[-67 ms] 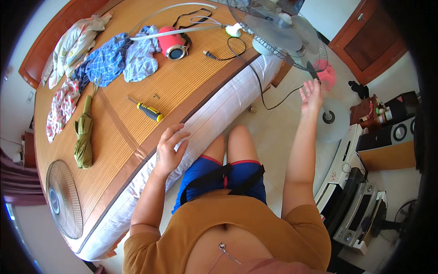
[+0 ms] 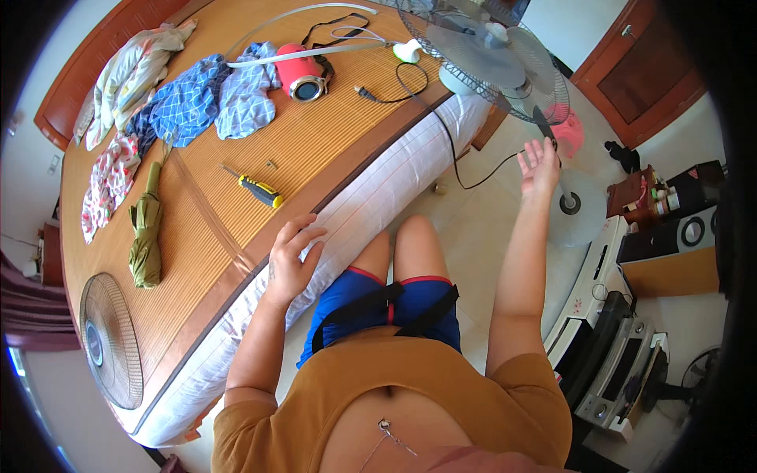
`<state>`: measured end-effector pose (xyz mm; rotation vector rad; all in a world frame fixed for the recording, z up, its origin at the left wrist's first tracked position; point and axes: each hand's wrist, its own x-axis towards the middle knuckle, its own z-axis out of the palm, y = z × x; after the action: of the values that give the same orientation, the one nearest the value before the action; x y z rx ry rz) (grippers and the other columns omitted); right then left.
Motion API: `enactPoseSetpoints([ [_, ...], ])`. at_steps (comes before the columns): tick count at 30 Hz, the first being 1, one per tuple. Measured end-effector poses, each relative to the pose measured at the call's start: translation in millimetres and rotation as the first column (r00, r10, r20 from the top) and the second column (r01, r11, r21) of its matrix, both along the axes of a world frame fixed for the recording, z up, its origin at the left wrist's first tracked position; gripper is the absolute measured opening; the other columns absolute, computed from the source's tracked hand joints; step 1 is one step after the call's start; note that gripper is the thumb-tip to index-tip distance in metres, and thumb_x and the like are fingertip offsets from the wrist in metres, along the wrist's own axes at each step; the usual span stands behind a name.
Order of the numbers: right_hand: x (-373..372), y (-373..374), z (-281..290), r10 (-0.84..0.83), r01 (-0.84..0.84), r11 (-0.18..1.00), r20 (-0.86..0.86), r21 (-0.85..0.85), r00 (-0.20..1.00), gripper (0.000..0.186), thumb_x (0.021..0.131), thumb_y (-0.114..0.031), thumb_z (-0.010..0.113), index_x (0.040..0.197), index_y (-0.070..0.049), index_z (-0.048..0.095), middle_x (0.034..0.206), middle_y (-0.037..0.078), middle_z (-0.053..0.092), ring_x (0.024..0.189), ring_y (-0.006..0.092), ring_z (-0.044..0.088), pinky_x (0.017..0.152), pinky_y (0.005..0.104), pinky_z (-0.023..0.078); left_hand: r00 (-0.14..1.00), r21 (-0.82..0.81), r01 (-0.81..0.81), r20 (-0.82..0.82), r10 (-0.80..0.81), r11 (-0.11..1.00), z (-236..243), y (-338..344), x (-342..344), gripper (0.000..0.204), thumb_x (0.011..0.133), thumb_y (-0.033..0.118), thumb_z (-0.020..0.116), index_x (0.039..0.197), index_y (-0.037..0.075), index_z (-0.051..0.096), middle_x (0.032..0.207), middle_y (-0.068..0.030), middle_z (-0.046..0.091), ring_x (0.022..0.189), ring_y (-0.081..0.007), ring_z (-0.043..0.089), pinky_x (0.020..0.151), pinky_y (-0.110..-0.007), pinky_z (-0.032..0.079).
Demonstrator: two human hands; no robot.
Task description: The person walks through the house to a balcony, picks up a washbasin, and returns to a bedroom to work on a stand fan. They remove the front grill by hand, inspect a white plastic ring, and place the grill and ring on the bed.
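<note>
A pedestal fan (image 2: 516, 87) with grey blades and a wire guard stands at the upper right, tilted in view. My right hand (image 2: 539, 167) is raised beside its dark pole, palm up and fingers apart; whether it touches the pole I cannot tell. Over the near bed edge hovers my left hand (image 2: 293, 256), fingers loosely bent and apart, holding nothing. A yellow-and-black screwdriver (image 2: 260, 191) lies on the bed mat beyond it, with a small metal piece (image 2: 271, 164) close by. At the mat's left edge rests a round fan grille (image 2: 111, 340).
On the mat lie a folded green umbrella (image 2: 145, 240), crumpled clothes (image 2: 185, 106), a red speaker (image 2: 300, 77), a pale curved strip (image 2: 303, 55) and a plugged cable end (image 2: 364, 94). The fan's cord (image 2: 451, 150) hangs to the floor. Right of me stands a low cabinet (image 2: 579, 296) with audio gear.
The view has shifted very slightly. Both hands keep nearly the same pose and place.
</note>
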<state>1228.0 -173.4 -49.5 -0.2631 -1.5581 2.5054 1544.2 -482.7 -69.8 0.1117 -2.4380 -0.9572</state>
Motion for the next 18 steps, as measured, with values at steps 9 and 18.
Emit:
enactPoseSetpoints([
  [9,29.0,-52.2,-37.7,0.381,-0.406,0.894,0.156,0.187,0.911,0.016,0.079,-0.017,0.058,0.093,-0.009,0.057,0.076,0.000,0.059,0.064,0.0095,0.055,0.058,0.0224,0.045,0.993,-0.043,-0.115,-0.012,0.114,0.992,-10.9,-6.4,27.6,0.016,0.068,0.000,0.060,0.084,0.003,0.061,0.096,-0.0129,0.057,0.087,-0.0285,0.055,0.075,-0.035,0.044],
  [18,40.9,-147.5,-58.7,0.676,-0.431,0.677,-0.274,0.596,0.684,0.013,0.078,-0.006,0.058,0.090,-0.001,0.059,0.090,0.006,0.061,0.085,0.0137,0.056,0.074,0.0251,0.045,0.997,-0.058,-0.066,-0.053,0.063,0.996,-1.1,2.2,18.0,0.018,0.068,-0.001,0.060,0.085,0.004,0.061,0.093,-0.0123,0.058,0.084,-0.0292,0.056,0.072,-0.035,0.045],
])
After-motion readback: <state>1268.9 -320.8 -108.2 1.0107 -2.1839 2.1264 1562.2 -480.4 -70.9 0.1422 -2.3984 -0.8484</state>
